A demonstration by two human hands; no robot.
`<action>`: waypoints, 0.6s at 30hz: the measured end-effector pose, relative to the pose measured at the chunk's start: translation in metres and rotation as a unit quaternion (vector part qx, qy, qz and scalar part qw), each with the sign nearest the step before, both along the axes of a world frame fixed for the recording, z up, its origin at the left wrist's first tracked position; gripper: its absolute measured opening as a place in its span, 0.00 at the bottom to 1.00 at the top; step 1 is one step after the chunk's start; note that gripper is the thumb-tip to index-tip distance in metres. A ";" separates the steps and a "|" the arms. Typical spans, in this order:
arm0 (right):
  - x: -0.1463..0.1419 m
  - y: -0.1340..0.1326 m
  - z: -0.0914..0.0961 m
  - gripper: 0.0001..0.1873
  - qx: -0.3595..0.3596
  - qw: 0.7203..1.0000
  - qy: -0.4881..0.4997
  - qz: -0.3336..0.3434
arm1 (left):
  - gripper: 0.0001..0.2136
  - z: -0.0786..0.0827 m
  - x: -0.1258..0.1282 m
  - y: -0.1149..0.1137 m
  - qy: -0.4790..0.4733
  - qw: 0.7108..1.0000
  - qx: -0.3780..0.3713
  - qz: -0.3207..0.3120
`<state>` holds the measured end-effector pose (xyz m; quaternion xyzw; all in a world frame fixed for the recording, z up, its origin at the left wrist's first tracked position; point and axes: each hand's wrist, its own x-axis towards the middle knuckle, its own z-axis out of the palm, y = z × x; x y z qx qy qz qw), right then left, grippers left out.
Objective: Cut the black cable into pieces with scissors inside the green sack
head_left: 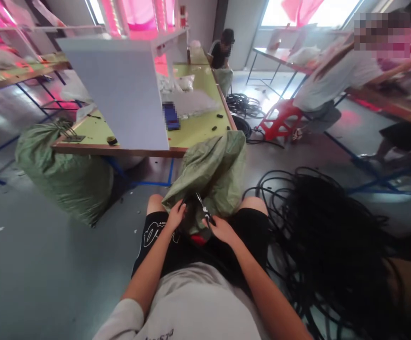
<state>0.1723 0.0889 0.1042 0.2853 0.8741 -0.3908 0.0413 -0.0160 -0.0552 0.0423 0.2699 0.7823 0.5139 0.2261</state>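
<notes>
Between my knees stands an open green woven sack [214, 177], its top leaning on the table edge. In my right hand [222, 229] is a pair of scissors [204, 210] with dark handles, blades pointing up and away over the sack's mouth. My left hand [177, 215] is closed beside it, fingers pinched around a thin black piece [181, 204] whose kind I cannot make out. The sack's inside is dark, so its contents are hidden. Something red [198, 239] shows low between my thighs.
A large heap of black hose coils [332, 236] lies on the floor to my right. Ahead is a green-topped table [198, 134] with a white panel [127, 94]. A full green sack [63, 174] stands left. One person sits on a red stool [279, 120]; another [221, 52] sits behind.
</notes>
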 end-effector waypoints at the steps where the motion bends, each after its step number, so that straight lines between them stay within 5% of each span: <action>1: 0.001 -0.003 0.007 0.31 -0.006 1.000 0.007 0.005 | 0.26 0.007 0.004 -0.003 0.005 1.000 0.001 -0.007; 5: -0.003 -0.008 0.019 0.31 -0.064 0.998 0.027 0.010 | 0.21 0.045 0.015 -0.007 0.143 0.989 -0.007 -0.038; 8: -0.010 -0.009 0.016 0.33 -0.173 0.984 0.044 -0.010 | 0.17 0.066 0.022 -0.007 0.213 0.976 -0.031 -0.043; 12: -0.014 -0.006 0.012 0.34 -0.295 0.955 0.034 0.007 | 0.15 0.065 0.027 0.001 0.190 0.980 -0.057 -0.030; 18: -0.020 0.007 0.027 0.30 -0.215 0.976 0.032 0.016 | 0.17 0.056 0.023 0.019 0.151 0.985 -0.064 -0.058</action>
